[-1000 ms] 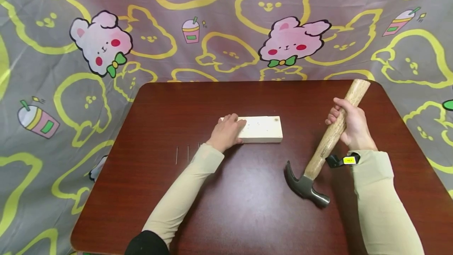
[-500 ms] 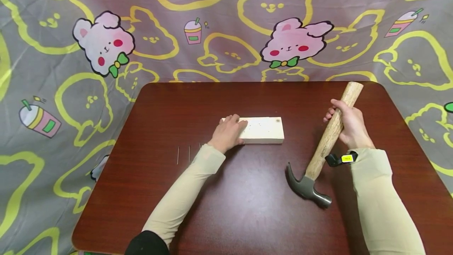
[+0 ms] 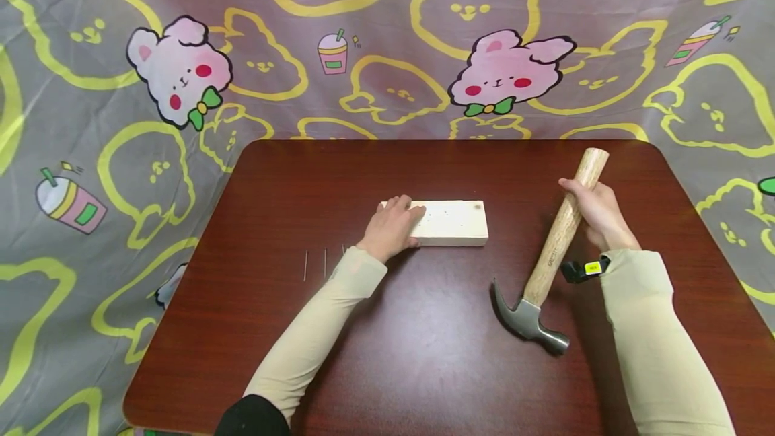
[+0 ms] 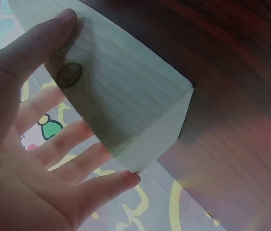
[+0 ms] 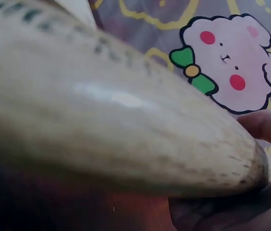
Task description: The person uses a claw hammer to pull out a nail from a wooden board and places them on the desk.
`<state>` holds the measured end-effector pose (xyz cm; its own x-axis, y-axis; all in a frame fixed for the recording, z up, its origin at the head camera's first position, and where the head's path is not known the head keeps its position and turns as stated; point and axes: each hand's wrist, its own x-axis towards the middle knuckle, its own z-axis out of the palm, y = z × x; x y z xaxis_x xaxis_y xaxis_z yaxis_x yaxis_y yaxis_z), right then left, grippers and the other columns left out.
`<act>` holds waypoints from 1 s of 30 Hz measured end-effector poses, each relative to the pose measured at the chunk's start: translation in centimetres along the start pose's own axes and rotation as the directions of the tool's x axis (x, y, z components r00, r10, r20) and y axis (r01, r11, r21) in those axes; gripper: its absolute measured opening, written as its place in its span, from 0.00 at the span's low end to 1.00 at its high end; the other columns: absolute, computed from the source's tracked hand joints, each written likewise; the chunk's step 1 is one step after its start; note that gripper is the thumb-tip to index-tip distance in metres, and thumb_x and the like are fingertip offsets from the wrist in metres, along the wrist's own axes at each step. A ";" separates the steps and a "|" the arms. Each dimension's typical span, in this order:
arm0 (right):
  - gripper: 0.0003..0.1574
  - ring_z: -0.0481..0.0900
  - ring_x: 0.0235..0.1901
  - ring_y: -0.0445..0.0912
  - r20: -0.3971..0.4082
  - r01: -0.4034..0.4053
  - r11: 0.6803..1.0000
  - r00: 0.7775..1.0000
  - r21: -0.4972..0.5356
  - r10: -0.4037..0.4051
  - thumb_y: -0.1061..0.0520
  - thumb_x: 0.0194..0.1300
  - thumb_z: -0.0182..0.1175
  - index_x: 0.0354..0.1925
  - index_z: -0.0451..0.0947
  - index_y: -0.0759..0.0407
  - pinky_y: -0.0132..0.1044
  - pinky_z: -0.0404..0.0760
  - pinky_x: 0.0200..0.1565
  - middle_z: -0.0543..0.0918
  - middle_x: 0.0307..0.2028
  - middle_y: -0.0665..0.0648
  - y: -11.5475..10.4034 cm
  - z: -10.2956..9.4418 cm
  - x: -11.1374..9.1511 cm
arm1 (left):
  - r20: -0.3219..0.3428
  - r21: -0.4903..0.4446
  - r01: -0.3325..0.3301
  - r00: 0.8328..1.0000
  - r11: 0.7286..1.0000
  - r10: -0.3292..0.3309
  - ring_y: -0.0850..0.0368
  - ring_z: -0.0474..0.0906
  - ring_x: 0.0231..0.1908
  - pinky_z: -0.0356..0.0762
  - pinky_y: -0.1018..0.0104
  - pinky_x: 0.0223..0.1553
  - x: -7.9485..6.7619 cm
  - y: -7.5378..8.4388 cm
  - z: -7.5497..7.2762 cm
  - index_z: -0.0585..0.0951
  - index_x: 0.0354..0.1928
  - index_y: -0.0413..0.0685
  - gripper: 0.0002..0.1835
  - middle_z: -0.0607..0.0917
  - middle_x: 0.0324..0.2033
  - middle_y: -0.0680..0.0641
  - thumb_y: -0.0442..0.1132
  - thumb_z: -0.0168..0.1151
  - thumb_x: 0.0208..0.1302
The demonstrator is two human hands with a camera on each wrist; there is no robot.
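Observation:
My left hand holds the left end of a pale wooden block that lies flat near the table's middle. In the left wrist view, the thumb rests across the block's face and the fingers reach along its edge, by a dark knot. To the right, my right hand holds a claw hammer by its wooden handle, thumb across the top; its other fingers are mostly hidden. The dark steel head points toward me, low over the table. The right wrist view is mostly filled by the handle.
Thin nails lie in a row left of the block, partly covered by my left forearm. The reddish-brown table has rounded corners. A patterned cloth with rabbit faces hangs behind and beside it.
The hammer's handle end has come lower and to the left, while its head has shifted only slightly. The right fingers that showed beyond the handle are now hidden. The left hand stays on the block.

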<state>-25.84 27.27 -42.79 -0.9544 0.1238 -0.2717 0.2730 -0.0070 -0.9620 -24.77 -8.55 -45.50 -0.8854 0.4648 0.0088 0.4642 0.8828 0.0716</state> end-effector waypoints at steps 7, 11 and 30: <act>0.15 0.76 0.22 0.34 0.013 0.085 0.978 0.996 -0.188 -0.084 0.50 0.66 0.58 0.36 0.66 0.58 0.28 0.77 0.28 0.73 0.22 0.41 0.4 -0.3 0.3 | -0.001 0.005 0.001 1.000 1.000 -0.001 0.45 0.73 0.56 0.74 0.44 0.58 0.0 0.0 -0.1 0.75 0.61 0.57 0.33 0.76 0.52 0.45 0.52 0.73 0.51; 0.13 0.76 0.24 0.34 0.067 0.059 0.977 0.997 -0.206 -0.046 0.54 0.66 0.57 0.38 0.64 0.58 0.28 0.77 0.29 0.74 0.22 0.40 0.4 -0.7 0.5 | 0.001 0.003 0.004 1.000 1.000 -0.004 0.45 0.72 0.57 0.73 0.43 0.58 -0.1 0.0 -0.1 0.75 0.61 0.57 0.34 0.76 0.53 0.45 0.52 0.73 0.51; 0.23 0.75 0.28 0.31 0.093 0.055 0.907 0.995 -0.417 -0.018 0.52 0.65 0.61 0.49 0.64 0.64 0.28 0.79 0.34 0.74 0.27 0.39 1.9 -1.5 2.1 | -0.007 0.002 -0.002 1.000 1.000 0.002 0.45 0.72 0.58 0.73 0.44 0.59 -0.1 0.0 0.1 0.74 0.62 0.58 0.35 0.75 0.54 0.45 0.52 0.73 0.51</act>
<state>-27.11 29.02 -45.10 -0.9662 0.0309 -0.2561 0.2456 0.4140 -0.8765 -24.67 -8.61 -45.59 -0.8847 0.4658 0.0157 0.4657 0.8822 0.0697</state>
